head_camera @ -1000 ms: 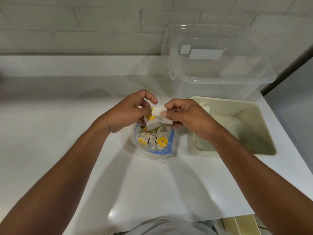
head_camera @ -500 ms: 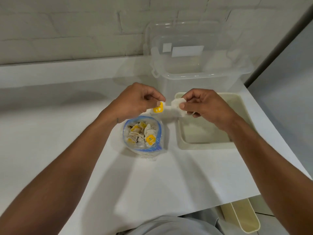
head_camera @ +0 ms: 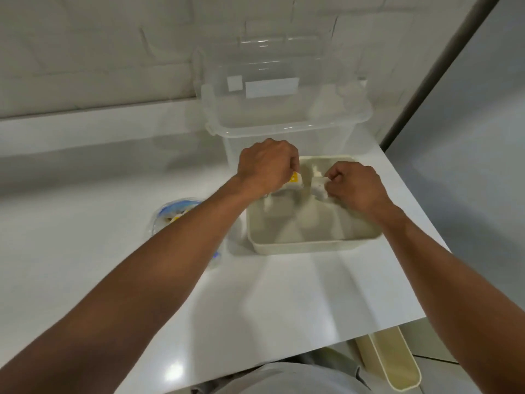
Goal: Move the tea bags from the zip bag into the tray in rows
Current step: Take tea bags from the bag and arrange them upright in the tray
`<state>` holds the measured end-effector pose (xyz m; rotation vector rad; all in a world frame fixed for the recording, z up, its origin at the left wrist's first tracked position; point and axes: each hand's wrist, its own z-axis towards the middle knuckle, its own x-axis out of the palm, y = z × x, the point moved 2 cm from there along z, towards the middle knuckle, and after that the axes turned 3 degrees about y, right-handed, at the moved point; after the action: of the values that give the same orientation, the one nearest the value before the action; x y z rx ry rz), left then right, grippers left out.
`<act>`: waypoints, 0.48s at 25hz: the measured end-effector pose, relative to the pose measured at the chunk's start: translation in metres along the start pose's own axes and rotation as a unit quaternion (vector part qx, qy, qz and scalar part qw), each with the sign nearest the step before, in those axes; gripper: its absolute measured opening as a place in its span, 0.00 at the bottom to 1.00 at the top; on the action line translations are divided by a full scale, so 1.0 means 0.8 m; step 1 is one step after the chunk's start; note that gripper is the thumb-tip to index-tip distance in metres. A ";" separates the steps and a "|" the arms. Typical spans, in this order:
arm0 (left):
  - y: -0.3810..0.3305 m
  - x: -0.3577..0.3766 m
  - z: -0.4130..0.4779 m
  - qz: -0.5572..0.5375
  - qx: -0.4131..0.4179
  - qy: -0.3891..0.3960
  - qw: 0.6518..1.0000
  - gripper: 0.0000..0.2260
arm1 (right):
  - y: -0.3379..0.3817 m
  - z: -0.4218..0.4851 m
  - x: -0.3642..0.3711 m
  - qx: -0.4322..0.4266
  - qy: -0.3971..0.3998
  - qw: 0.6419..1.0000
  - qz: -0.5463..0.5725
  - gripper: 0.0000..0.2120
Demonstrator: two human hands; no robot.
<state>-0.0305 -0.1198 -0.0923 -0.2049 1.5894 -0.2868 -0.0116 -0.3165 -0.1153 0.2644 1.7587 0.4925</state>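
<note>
Head view: above the tray's point(head_camera: 312, 247) far half, our left hand point(head_camera: 267, 166) pinches a yellow-tagged tea bag point(head_camera: 294, 182) and our right hand point(head_camera: 355, 186) pinches a white tea bag point(head_camera: 318, 187). Dropped unevenly, they could land crooked and spoil the row, we judge. The tagged one seems to lie across the tray and the white one hangs downward, but blur leaves us unsure.

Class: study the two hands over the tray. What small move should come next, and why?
Probably lower both and lay them side by side in the tray, starting a row: the left hand pinches a yellow-tagged tea bag, the right hand a white tea bag, both over it.
</note>
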 end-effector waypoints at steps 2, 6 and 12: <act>-0.005 0.022 0.015 0.023 -0.019 -0.007 1.000 0.09 | -0.002 0.016 0.008 -0.014 -0.006 1.000 -0.004 0.07; -0.005 0.056 0.029 0.069 -0.028 0.013 0.997 0.10 | -0.009 0.041 0.032 -0.033 0.004 0.999 -0.003 0.06; 0.008 0.069 0.040 0.036 -0.031 0.051 0.998 0.08 | -0.016 0.056 0.045 -0.049 0.036 0.997 -0.038 0.07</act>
<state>-0.0004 -0.1321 -0.1477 -0.1836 1.7033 -0.1955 0.0236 -0.3038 -0.1606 0.1119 1.8027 0.5370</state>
